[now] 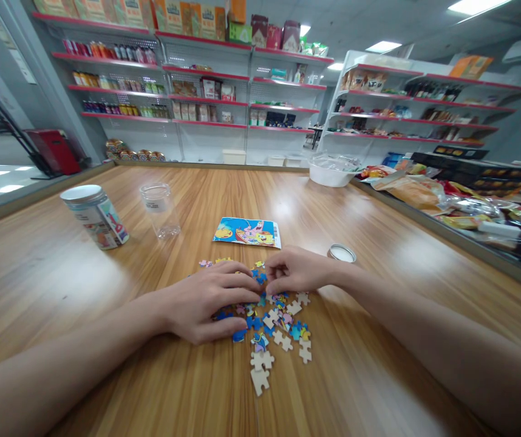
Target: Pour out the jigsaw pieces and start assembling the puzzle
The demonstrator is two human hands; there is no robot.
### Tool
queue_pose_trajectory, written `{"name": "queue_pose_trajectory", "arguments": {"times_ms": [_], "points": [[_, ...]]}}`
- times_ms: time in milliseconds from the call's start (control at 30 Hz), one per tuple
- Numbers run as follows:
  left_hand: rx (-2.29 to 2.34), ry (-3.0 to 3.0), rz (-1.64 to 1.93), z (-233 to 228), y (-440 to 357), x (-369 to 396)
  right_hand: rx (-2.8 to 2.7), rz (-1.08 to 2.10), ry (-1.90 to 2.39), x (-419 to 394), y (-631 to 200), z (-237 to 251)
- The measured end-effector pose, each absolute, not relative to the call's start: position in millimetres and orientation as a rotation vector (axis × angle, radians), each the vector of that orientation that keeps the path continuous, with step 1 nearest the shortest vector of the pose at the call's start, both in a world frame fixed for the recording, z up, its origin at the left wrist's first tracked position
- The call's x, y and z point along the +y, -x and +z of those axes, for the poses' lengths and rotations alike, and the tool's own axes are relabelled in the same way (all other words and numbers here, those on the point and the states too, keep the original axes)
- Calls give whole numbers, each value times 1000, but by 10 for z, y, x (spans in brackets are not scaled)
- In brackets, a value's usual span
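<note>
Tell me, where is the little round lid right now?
The lid lies flat on the wooden table, just beyond the right hand and to the right of the picture card.

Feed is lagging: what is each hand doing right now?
Left hand: open, flat on the puzzle pieces, holding nothing.
Right hand: fingers curled at the pieces; a grip cannot be told.

A wooden table (pixel 379 243) bears a labelled jar (pixel 95 216) far left, a clear empty jar (pixel 160 209) beside it, a picture card (pixel 248 232), a round lid (pixel 341 253) and a white bowl (pixel 332 170) (far right); shop shelves (pixel 206 91) stand beyond.
</note>
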State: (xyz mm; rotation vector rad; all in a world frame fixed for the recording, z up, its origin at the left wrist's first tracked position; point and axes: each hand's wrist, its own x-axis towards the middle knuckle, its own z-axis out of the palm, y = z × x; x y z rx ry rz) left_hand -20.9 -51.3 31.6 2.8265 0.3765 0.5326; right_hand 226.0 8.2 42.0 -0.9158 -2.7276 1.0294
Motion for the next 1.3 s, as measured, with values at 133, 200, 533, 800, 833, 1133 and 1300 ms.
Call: {"name": "queue_pose_trajectory", "arguments": {"times_ms": [133, 200, 533, 800, 833, 1133, 1300], "points": [[431, -2844, 542, 304, 222, -510, -2608, 1235, 803, 130, -2325, 368], [460, -2857, 557, 300, 220, -514, -2598, 1199, 823, 118, -2325, 338], [439, -2913, 545, 304, 226, -511, -2575, 1152, 767, 68, -2302, 311], [392, -2934, 602, 306, 258, -493, -2607, 1234, 632, 100, -2338, 325], [392, -2934, 609, 305, 258, -495, -2596, 1209, 651, 90, -2331, 320], [392, -2892, 601, 297, 272, -485, -2664, 1275, 466, 78, -2363, 344], [396, -2856, 624, 297, 275, -474, -2561, 1191, 606, 72, -2356, 307]]}}
